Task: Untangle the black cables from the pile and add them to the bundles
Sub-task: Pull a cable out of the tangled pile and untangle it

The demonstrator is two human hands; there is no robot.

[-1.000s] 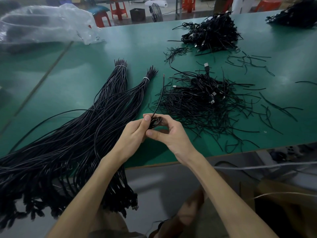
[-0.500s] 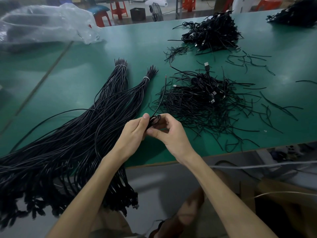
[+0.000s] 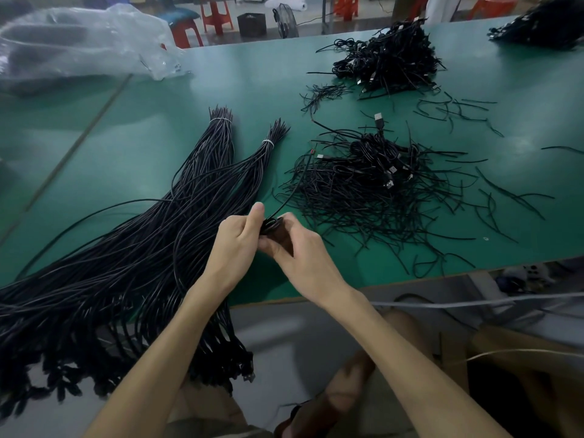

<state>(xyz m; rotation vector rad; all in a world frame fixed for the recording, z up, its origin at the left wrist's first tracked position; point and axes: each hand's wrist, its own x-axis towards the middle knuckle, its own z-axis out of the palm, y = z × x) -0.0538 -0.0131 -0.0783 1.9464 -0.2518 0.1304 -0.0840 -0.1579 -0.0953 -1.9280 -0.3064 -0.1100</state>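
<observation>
My left hand (image 3: 235, 241) and my right hand (image 3: 298, 252) meet over the table's near edge, both gripping one small coiled black cable (image 3: 271, 223). Its free end rises up and right toward the tangled pile of black cables (image 3: 373, 188) at centre right. Two tied bundles of long black cables (image 3: 164, 235) fan out to the left, each bound near its far tip with a white tie, and their near ends hang over the table edge.
The green table (image 3: 252, 90) also carries a second cable heap (image 3: 388, 58) at the back, a third (image 3: 543, 23) at the far right corner, loose black ties (image 3: 455, 109), and a clear plastic bag (image 3: 79, 42) at the back left. Red stools stand beyond the table.
Both hands shifted slightly left and closed tighter round the coil, which is now mostly hidden between them. The cable's free end has tilted further to the right.
</observation>
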